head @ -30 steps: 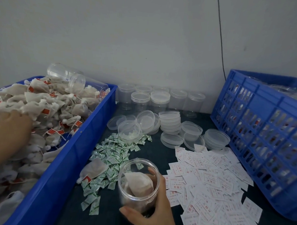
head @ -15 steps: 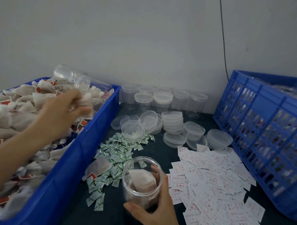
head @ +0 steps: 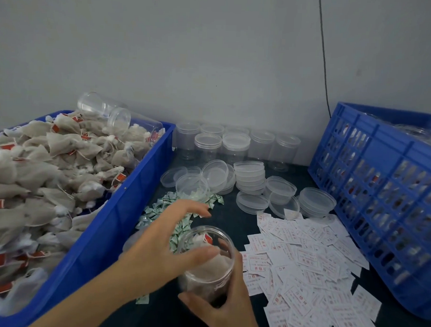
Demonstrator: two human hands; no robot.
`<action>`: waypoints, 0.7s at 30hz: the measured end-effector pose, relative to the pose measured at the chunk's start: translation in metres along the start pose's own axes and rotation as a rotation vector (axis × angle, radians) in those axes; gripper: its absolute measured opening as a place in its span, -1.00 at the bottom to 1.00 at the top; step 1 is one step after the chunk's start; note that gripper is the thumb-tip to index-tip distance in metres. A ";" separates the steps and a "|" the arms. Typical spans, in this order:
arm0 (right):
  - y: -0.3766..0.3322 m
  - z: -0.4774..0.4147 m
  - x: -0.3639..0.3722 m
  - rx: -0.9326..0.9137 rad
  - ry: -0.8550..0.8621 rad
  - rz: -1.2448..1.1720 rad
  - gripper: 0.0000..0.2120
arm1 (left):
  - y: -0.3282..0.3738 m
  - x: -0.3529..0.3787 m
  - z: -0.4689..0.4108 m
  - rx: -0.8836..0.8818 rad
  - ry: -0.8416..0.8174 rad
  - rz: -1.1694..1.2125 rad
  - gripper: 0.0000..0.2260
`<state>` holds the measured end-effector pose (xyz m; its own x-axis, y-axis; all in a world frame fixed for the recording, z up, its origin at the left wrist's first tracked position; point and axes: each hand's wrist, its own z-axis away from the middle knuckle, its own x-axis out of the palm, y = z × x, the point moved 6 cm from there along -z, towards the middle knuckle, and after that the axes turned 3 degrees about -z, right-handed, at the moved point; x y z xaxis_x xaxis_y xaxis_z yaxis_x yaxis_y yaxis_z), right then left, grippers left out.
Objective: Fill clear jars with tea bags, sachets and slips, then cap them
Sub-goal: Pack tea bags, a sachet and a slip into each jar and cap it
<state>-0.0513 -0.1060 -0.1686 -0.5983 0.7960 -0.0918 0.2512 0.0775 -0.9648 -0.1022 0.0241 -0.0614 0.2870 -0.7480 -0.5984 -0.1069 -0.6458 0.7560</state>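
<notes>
Gripping clear round plastic jar (head: 204,285) in right hand (head: 224,309), near centre, beige mesh tea bag (head: 217,267) inside. Hovering left hand (head: 161,242) over jar mouth, fingers (head: 197,208) spread loose, holding nothing.

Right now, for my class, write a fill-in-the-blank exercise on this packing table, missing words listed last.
1. The right hand holds a clear ___.
2. The bin heaped with tea bags is coloured ___.
3. Green ___ lie piled under the left hand and its fingers.
4. White slips lie to the ___ of the right hand.
Missing words: jar; blue; sachets; right.
</notes>
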 end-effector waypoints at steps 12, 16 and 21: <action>-0.036 -0.042 -0.050 0.099 -0.227 0.492 -0.43 | -0.050 0.064 0.037 0.056 0.302 0.389 -0.11; -0.031 -0.102 -0.026 0.034 -0.238 0.568 -0.72 | -0.052 0.063 0.035 0.038 0.307 0.382 -0.10; -0.002 -0.140 0.024 0.138 -0.558 0.594 -0.49 | -0.059 0.065 0.029 0.027 0.286 0.392 -0.24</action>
<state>0.0400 -0.0032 -0.1344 -0.6942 0.2635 -0.6698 0.5705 -0.3660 -0.7353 -0.1046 0.0087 -0.1525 0.4702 -0.8661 -0.1698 -0.2826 -0.3300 0.9007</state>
